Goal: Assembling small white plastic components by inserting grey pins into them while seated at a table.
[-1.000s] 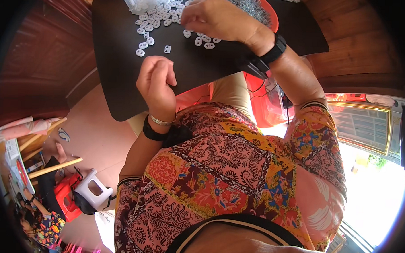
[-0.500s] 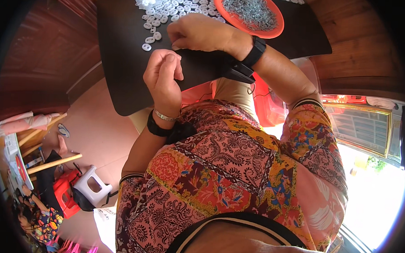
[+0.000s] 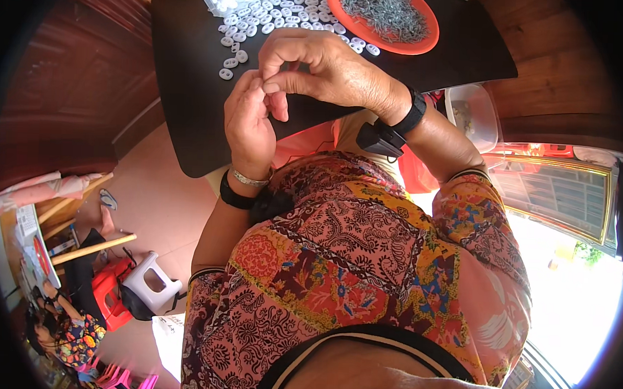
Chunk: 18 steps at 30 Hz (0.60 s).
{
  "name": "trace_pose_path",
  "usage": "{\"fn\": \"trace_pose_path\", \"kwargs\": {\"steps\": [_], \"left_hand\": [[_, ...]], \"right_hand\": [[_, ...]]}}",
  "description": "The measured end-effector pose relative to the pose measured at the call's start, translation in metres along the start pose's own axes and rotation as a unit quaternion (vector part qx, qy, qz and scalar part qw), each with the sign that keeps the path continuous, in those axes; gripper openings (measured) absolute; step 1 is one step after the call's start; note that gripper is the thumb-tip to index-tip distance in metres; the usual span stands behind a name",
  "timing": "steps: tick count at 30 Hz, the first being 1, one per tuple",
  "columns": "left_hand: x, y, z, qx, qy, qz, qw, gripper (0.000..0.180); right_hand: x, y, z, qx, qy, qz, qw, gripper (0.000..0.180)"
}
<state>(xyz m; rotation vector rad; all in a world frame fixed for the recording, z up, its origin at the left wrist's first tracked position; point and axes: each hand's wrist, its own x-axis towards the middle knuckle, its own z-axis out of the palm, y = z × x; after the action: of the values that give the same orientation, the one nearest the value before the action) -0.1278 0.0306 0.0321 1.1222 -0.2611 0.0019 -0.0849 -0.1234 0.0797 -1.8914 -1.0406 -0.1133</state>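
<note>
Right hand (image 3: 323,68) and left hand (image 3: 251,124), fingertips together, above a dark counter (image 3: 191,101).
Right: thumb and forefinger brought tip to tip at the left fingertips; left: fingers bent, thumb apart; whether either grasps anything cannot be told, the contact point being too small and partly hidden. White pieces (image 3: 266,20), oval, two-holed: many, loose across the far part of the counter, a few strays beyond the left hand, others beside the dish. Clear box (image 3: 207,0), far left, among the pieces. Dish (image 3: 435,34), orange-red, round, right of the pieces, holding grey metal bits (image 3: 386,15), heaped. Black wristband (image 3: 415,112), right wrist. Silver bracelet (image 3: 250,179), left wrist.
</note>
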Motion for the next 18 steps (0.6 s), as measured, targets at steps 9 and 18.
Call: {"fn": "trace_pose_path", "kwargs": {"steps": [9, 18], "left_hand": [[-0.001, 0.005, 0.0, -0.033, 0.02, -0.009, 0.999, 0.019], [0.001, 0.0, 0.003, 0.079, 0.019, 0.018, 0.996, 0.017]], "right_hand": [[-0.006, -0.006, 0.003, 0.016, 0.062, 0.001, 0.998, 0.014], [-0.014, -0.014, 0.007, 0.02, 0.077, 0.149, 0.986, 0.011]]}}
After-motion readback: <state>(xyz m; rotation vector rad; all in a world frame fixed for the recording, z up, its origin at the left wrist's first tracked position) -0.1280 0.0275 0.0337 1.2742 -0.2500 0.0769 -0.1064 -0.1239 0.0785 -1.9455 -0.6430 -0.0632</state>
